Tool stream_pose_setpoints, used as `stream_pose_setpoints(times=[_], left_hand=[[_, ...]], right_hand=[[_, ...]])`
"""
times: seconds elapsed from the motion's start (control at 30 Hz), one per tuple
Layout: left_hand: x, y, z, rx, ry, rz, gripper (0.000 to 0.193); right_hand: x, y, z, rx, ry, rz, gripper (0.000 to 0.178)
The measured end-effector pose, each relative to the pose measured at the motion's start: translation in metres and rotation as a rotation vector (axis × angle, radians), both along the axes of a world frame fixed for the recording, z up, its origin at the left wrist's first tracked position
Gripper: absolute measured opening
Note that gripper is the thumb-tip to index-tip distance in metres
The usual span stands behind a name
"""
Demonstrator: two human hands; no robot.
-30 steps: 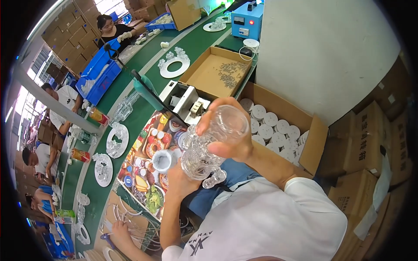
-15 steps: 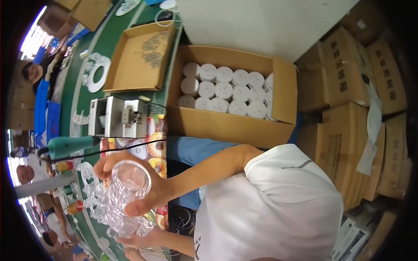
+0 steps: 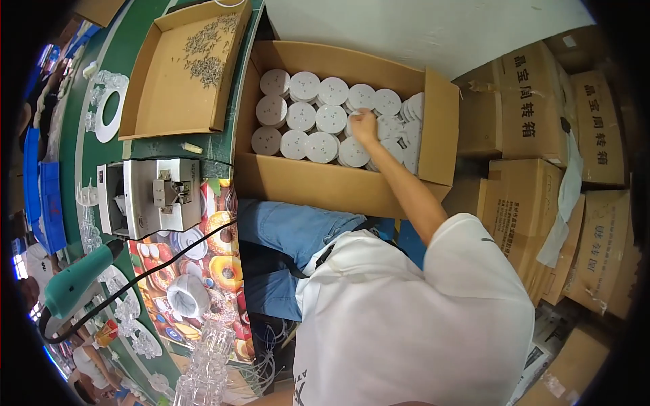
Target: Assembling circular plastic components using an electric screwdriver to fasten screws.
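Note:
My right hand (image 3: 364, 127) reaches into an open cardboard box (image 3: 318, 181), its fingers curled and closed on a white disc among the rows. Stacks of round white discs (image 3: 332, 120) with small holes fill the box. Only a sliver of my left forearm (image 3: 274, 399) shows at the lower edge, and that hand is out of the picture. Close to it stands a cluster of clear plastic cup-like parts (image 3: 206, 362). A round whitish piece with a greyish hollow (image 3: 188, 296) rests on the patterned mat (image 3: 220, 271).
On the green table sit a metal fixture (image 3: 152, 197), a shallow cardboard tray of screws (image 3: 159, 88), and a teal power screwdriver (image 3: 78, 281) whose black cord crosses the mat. White rings with clear parts (image 3: 110, 111) lie farther off. Stacked cartons (image 3: 535, 101) stand on the right.
My right hand has let go of the clear cup and moved from the table into the box. My left hand has dropped out of view. The whole view has shifted.

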State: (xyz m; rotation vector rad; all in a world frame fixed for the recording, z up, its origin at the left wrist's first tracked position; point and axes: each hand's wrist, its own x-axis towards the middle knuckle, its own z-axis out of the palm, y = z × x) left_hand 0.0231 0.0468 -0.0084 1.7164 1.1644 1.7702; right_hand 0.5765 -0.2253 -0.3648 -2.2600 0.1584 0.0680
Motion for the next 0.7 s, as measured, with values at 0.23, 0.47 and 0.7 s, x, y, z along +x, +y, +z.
stream_pose_setpoints(times=[0.23,0.47,0.7], left_hand=[[-0.006,-0.016,0.029,0.145,0.128,-0.03,0.031],[-0.059,-0.018,0.034,-0.261,-0.468,-0.686,0.029],[0.02,-0.03,0.016,-0.206,-0.002,-0.422,0.032]], right_hand=[[0.045,-0.056,-0.082,-0.611,0.136,-0.245,0.027],[0.05,-0.075,-0.087,-0.545,0.205,-0.104,0.018],[0.055,-0.058,-0.035,-0.305,0.009,-0.104,0.014]])
